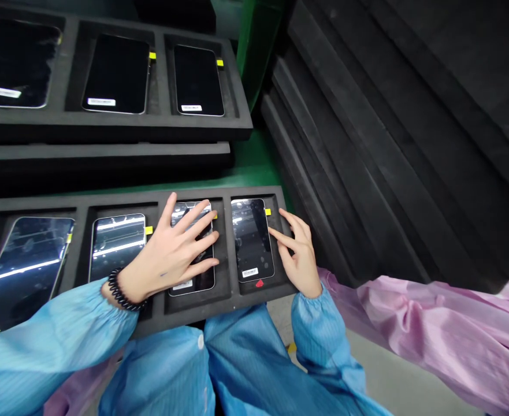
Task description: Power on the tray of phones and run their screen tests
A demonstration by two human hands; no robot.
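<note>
My left hand [180,242] lies with fingers spread over a dark-screened tablet [204,280], hiding much of its screen. This tablet sits in a compartment of the near black foam tray [185,312]. At the tray's right end, my right hand [297,251] has its index finger stretched to the right edge of another tablet [253,240]. That tablet bears a white label near its lower edge and a yellow tab [268,212] at its upper right. A small red piece [260,283] shows just below it. Neither hand grips anything.
Two more tablets, a nearer one [118,242] and a leftmost one [26,266], fill compartments to the left. Behind stands another foam tray [159,120] holding several tablets. Stacked black foam slabs [367,144] rise at right. Pink cloth [431,335] shows at lower right.
</note>
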